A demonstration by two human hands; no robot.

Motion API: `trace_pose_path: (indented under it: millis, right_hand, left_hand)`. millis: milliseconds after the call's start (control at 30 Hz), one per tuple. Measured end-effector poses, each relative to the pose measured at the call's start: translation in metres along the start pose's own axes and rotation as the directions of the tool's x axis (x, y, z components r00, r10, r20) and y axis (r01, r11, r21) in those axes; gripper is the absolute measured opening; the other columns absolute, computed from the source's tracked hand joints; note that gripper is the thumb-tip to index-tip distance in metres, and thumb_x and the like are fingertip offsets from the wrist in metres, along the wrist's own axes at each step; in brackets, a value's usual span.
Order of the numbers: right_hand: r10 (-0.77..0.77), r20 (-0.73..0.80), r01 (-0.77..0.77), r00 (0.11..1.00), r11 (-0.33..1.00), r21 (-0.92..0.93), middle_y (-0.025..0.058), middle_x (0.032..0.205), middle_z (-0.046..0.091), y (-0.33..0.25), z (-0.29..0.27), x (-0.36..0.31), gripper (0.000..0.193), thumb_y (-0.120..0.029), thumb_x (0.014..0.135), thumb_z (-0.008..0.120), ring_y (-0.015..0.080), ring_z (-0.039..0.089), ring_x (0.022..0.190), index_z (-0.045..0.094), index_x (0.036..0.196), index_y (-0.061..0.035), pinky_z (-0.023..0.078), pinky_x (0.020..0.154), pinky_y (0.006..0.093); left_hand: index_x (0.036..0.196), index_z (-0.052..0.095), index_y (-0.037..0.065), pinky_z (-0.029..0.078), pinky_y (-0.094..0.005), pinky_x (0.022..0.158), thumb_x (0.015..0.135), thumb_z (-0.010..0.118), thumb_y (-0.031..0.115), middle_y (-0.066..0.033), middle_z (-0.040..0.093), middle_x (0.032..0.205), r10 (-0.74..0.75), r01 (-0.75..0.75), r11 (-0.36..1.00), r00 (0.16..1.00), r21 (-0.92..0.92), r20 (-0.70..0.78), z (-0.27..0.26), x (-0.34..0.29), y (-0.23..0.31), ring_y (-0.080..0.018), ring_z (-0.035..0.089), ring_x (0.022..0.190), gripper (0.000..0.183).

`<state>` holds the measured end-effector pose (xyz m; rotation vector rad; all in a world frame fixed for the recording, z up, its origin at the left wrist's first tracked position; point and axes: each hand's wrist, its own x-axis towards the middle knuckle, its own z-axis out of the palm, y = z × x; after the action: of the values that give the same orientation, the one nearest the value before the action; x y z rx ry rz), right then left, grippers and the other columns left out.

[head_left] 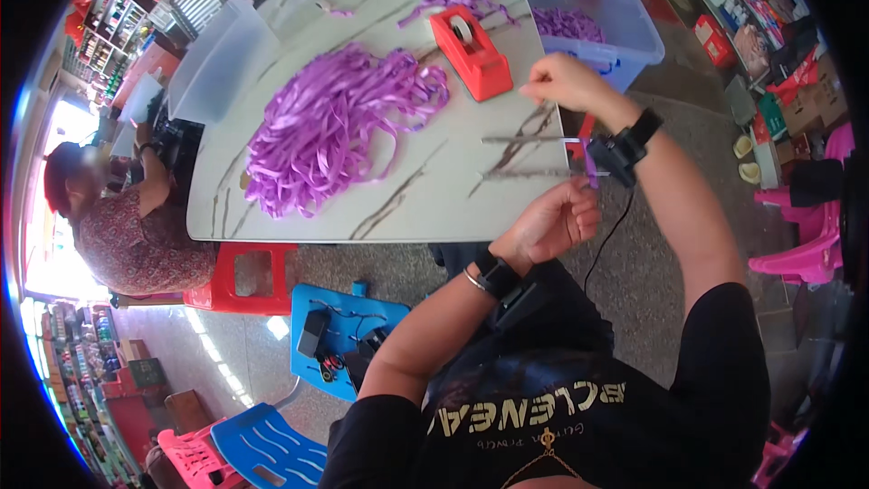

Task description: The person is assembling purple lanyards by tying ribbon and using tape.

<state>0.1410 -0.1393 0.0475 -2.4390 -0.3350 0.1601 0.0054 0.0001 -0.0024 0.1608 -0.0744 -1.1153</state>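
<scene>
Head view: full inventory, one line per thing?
ribbon pile: one, purple, table middle
table: one, white marbled, centre
tape dispenser: one, red, beyond the pile
bin: one, clear, purple ribbon inside, table's far right
stools: one blue, one red, below the table
seated person: one, patterned top, left
pink chair: one, right
left hand: curled at the table's near edge, grip on purple ribbon piece
right hand: raised over the table edge, fingertips pinched

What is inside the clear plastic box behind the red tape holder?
Purple ribbon lies inside the clear bin. The table edge and bin wall hide its lower part.
</scene>
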Motion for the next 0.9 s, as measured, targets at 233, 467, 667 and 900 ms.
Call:
trace_pose_path:
  millis: [233, 467, 667, 900]
  right_hand:
    - [-0.010, 0.508, -0.047, 0.861, 0.994, 0.101, 0.0024, 0.065, 0.059, -0.015, -0.026, -0.052, 0.025, -0.023, 0.084, 0.055, 0.0091, 0.055, 0.060, 0.060, 0.075, -0.0003, 0.042, 0.057, 0.0237]
    - [0.117, 0.502, -0.069, 0.857, 0.991, -0.113, 0.0014, 0.062, 0.060, 0.002, -0.023, -0.076, 0.023, -0.024, 0.082, 0.056, 0.0100, 0.055, 0.057, 0.060, 0.073, -0.0036, 0.041, 0.053, 0.0264]
    - [0.128, 0.471, -0.058, 0.873, 0.985, -0.161, 0.0020, 0.061, 0.059, -0.002, -0.028, -0.078, 0.022, -0.025, 0.080, 0.057, 0.0111, 0.055, 0.056, 0.060, 0.072, -0.0046, 0.040, 0.051, 0.0272]
    - [0.088, 0.500, -0.029, 0.862, 0.992, -0.124, 0.0018, 0.061, 0.058, -0.001, -0.036, -0.080, 0.020, -0.021, 0.081, 0.056, 0.0103, 0.054, 0.057, 0.059, 0.072, -0.0033, 0.040, 0.052, 0.0264]
  left_hand:
    - [0.094, 0.044, 0.010, 0.035, -0.0220, 0.057, 0.081, 0.044, 0.006, 0.0028, 0.034, 0.066, 0.003, -0.003, 1.000, 1.000, -0.011, -0.010, 0.000, -0.006, 0.003, -0.0087, 0.036, 0.061, 0.013]
    - [0.095, 0.042, 0.010, 0.034, -0.0222, 0.056, 0.082, 0.045, 0.007, 0.0031, 0.032, 0.066, 0.012, -0.012, 1.000, 1.000, 0.006, -0.012, 0.003, -0.005, 0.001, -0.0085, 0.035, 0.060, 0.014]
    - [0.094, 0.042, 0.011, 0.034, -0.0224, 0.056, 0.082, 0.045, 0.007, 0.0032, 0.031, 0.066, 0.016, -0.016, 1.000, 0.999, 0.001, -0.030, 0.003, -0.005, 0.001, -0.0085, 0.035, 0.059, 0.014]
    - [0.098, 0.044, 0.009, 0.038, -0.0230, 0.060, 0.083, 0.045, 0.008, 0.0024, 0.040, 0.071, 0.022, -0.022, 1.000, 0.999, -0.007, 0.032, -0.004, -0.004, 0.001, -0.0096, 0.042, 0.065, 0.014]
